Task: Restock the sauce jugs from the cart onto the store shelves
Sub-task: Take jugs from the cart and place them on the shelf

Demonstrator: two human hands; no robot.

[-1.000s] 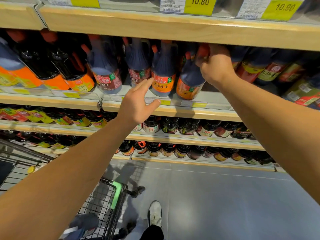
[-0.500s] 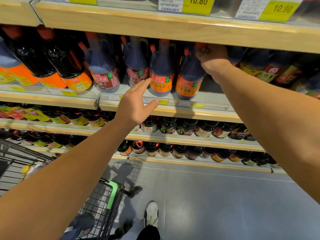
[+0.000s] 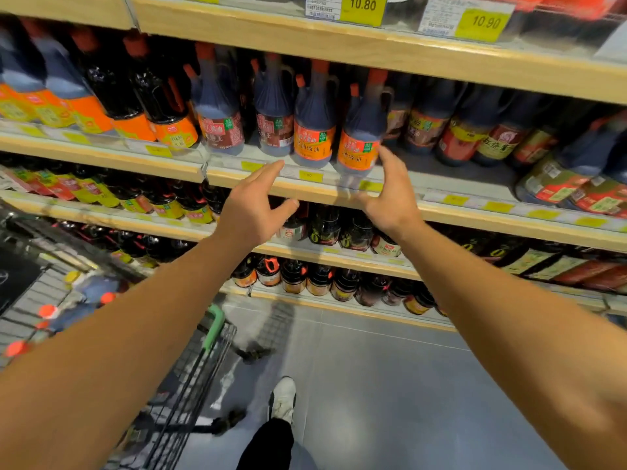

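A dark sauce jug with an orange label point(image 3: 360, 137) stands upright on the wooden shelf point(image 3: 441, 184), beside a matching jug point(image 3: 314, 130). My right hand point(image 3: 390, 191) hovers in front of the shelf edge just below and right of that jug, fingers spread and holding nothing; its fingertips are close to the jug's base. My left hand point(image 3: 254, 205) is open too, fingers relaxed, in front of the shelf lip. The cart point(image 3: 190, 378) sits at lower left with several blue jugs with orange caps point(image 3: 88, 296) lying in it.
More jugs and bottles fill the shelf to both sides and the two lower shelves point(image 3: 339, 262). The shelf above point(image 3: 339, 45) carries yellow price tags. A bare gap on the shelf lies right of the placed jug. Grey floor and my shoe point(image 3: 283, 398) are below.
My right hand has let go of the jug's top and dropped to the shelf edge, open. The jug now stands on the shelf. My left hand stays open nearby.
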